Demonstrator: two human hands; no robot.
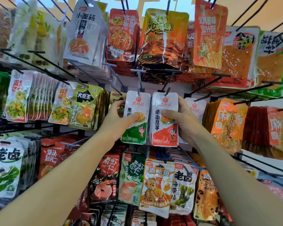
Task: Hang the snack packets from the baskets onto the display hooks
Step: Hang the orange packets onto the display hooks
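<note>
Centre of the display rack: your left hand (119, 118) grips the green-and-white packet (135, 132) by its left edge. The thumb is pressed across the printed front and the other fingers are curled behind, out of sight. The top of this packet sits at the end of a grey hook (138, 82), which enters near the hang-hole.

Just beside it, and touching along the inner edge, is the red-and-white packet (164, 134). Your right hand (185, 116) holds it from the right edge, thumb laid over the front and fingers wrapped behind. The top of this packet meets the tip of a black hook (167, 90). You cannot tell how far either packet is threaded on.

Both packets hang upright, side by side, in the middle row. A third white packet (195, 108) of the same brand hangs just behind your right hand. To the left hangs an olive packet (84, 106), and below hangs a bear-print packet (157, 186). Fuller rows of packets fill the hooks above and to each side.
</note>
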